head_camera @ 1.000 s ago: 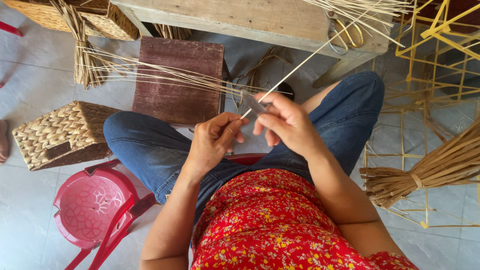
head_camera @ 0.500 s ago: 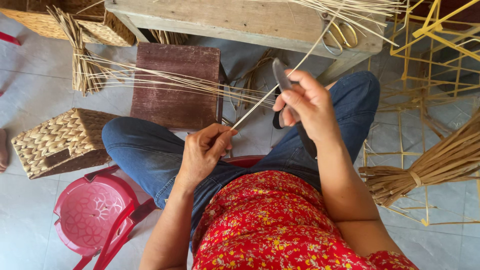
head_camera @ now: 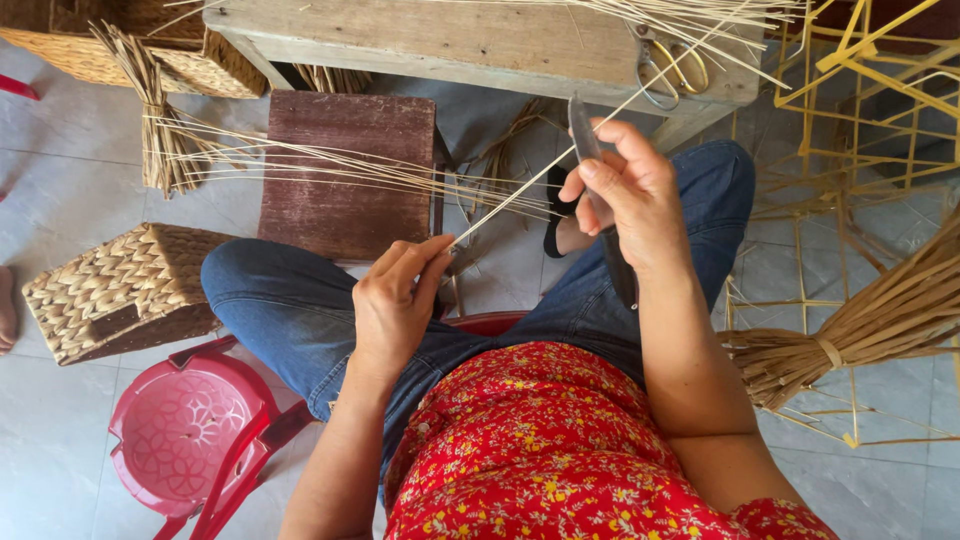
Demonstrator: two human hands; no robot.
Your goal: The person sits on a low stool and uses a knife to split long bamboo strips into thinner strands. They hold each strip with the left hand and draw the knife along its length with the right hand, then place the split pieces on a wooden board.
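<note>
Mid-frame, left hand [head_camera: 395, 300] pinches a thin reed [head_camera: 560, 165]; right hand [head_camera: 630, 195] grips a knife [head_camera: 583, 140].
Reed looks light, springy, easily snapped; best held near its lower end.

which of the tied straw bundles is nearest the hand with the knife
The thick tan bundle at the right edge, tied with a band, its cut ends beside the right hand's forearm. The thinner tied bundle stands at upper left, by the woven baskets.
</note>
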